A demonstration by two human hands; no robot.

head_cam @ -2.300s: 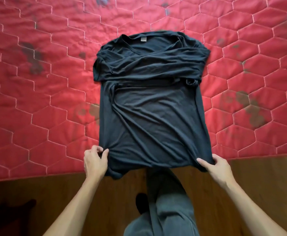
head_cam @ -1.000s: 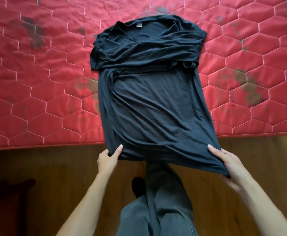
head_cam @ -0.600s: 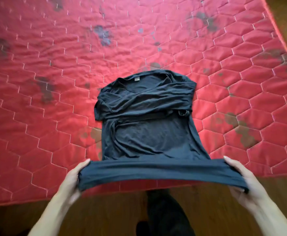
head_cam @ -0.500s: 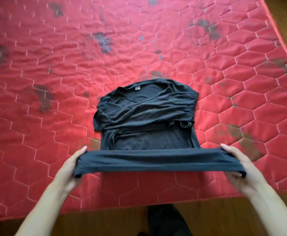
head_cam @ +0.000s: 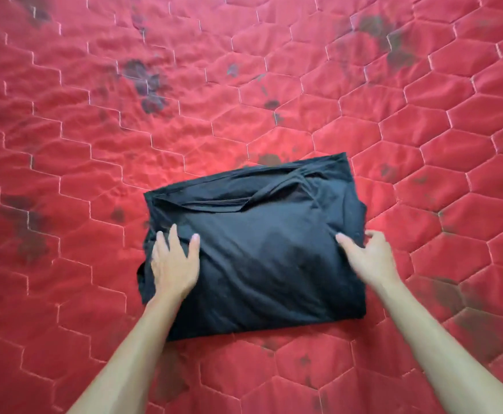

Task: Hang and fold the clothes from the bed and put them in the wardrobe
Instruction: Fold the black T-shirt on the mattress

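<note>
A dark navy T-shirt [head_cam: 262, 252] lies folded into a rough rectangle on the red quilted bed [head_cam: 95, 144]. Its hem edge runs along the far side, with a few creases near the top. My left hand [head_cam: 174, 264] lies flat on the shirt's left part, fingers straight and spread. My right hand [head_cam: 369, 258] is over the shirt's right edge, fingers loosely spread and slightly bent, holding nothing that I can see. Both hands are a little blurred.
The red mattress cover with a hexagon quilt pattern and dark stains fills the whole view. No other clothes, hangers or wardrobe are in sight.
Both hands carried the shirt's lower hem up and over onto its upper half, then let go. The shirt now lies folded in half with my hands on top.
</note>
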